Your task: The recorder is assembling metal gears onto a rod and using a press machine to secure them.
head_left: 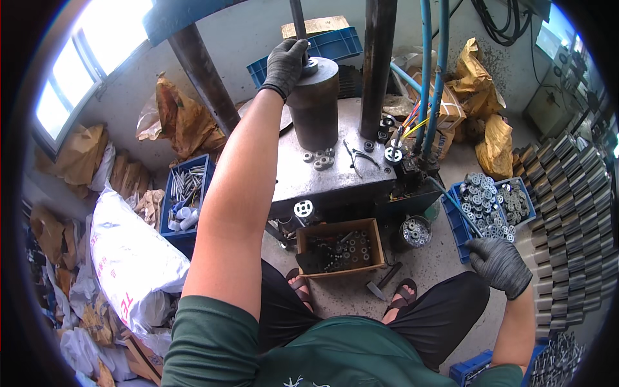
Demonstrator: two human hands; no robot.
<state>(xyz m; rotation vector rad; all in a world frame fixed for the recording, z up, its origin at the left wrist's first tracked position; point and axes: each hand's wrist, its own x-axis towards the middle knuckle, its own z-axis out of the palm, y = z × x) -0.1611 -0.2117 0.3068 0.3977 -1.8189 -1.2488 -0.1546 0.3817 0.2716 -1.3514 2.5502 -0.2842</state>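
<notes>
My left hand (285, 64), in a dark grey glove, reaches up and rests its fingers on the top of a dark steel cylinder (316, 109) that stands on the press table (335, 174). Its fingertips touch a small ring-shaped part (311, 64) at the cylinder's top, under a vertical rod. My right hand (500, 264), also gloved, hangs low at my right side by a blue crate (459, 226) full of round perforated metal discs (483, 200). Its fingers are curled; whether it holds a disc I cannot tell.
A few discs and pliers (358, 158) lie on the press table. A cardboard box of small parts (338, 248) and a hammer (383, 280) sit on the floor by my sandalled feet. Stacked metal cylinders (574, 219) fill the right; white sacks (129, 258) and another blue crate (187, 193) the left.
</notes>
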